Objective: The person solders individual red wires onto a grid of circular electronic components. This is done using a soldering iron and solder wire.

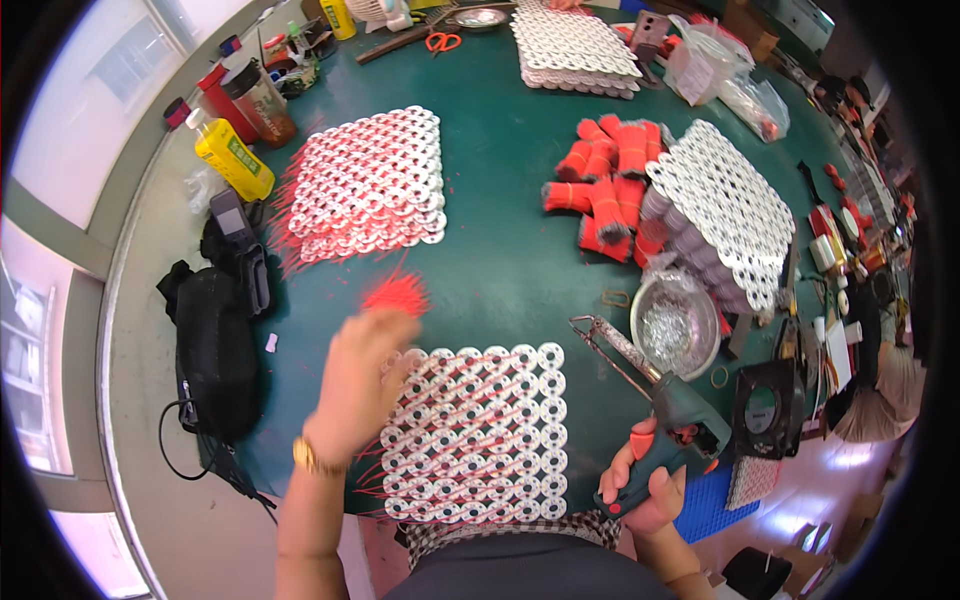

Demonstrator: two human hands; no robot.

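Note:
In front of me lies a panel of joined white round circuit boards [475,435], with thin red wires running slantwise across it and sticking out at its left edge. My left hand [365,365] is over its upper left corner, beside a loose heap of short red wires [397,292]. Its fingers are smeared by motion, so I cannot tell what they hold. My right hand [645,490] grips the handle of a dark green soldering gun [672,430] with an orange trigger. The gun's metal tip points up and left, above the table just right of the panel.
A stack of wired panels [370,180] lies far left, bare panel stacks [735,200] at right and back [575,45]. Red wire bundles [615,180], a metal bowl [675,325], a black pouch [215,350] and a yellow bottle [232,155] stand about the green table [490,230].

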